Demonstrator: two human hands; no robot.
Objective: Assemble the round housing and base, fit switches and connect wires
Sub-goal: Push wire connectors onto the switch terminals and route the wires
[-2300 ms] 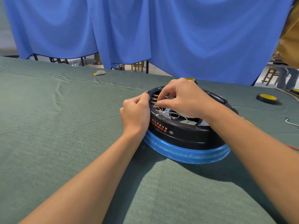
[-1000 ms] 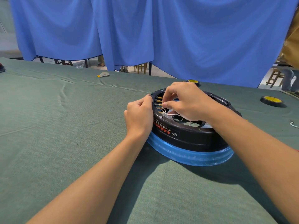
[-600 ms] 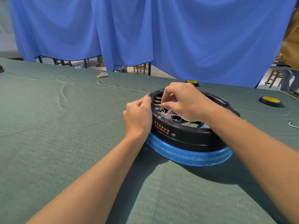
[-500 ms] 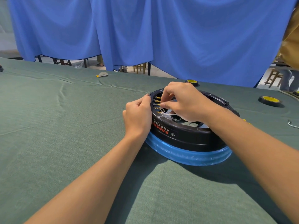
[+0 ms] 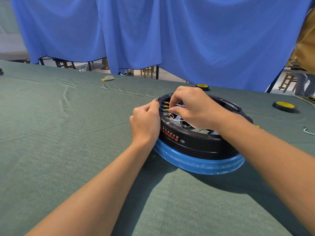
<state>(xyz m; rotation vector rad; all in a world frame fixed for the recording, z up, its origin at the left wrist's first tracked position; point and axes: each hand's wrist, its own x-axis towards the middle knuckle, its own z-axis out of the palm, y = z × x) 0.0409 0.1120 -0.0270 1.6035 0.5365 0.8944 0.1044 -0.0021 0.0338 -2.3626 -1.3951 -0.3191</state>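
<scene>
A round black housing with red lettering sits on a blue ring-shaped base on the green table. Brass switch terminals line the inside of its left wall, with thin white wires looping below them. My left hand is curled against the housing's outer left wall, thumb on the rim. My right hand reaches inside from above and pinches a wire end at the terminals between thumb and forefinger. The connector itself is hidden by my fingertips.
Two black-and-yellow tape rolls lie behind and to the right of the housing. A loose white wire lies at the right edge. A small grey-and-yellow piece lies far back. A blue curtain hangs behind the table.
Both hands stay at the housing's left wall. My right fingers have shifted slightly along the terminals; the view has moved a little.
</scene>
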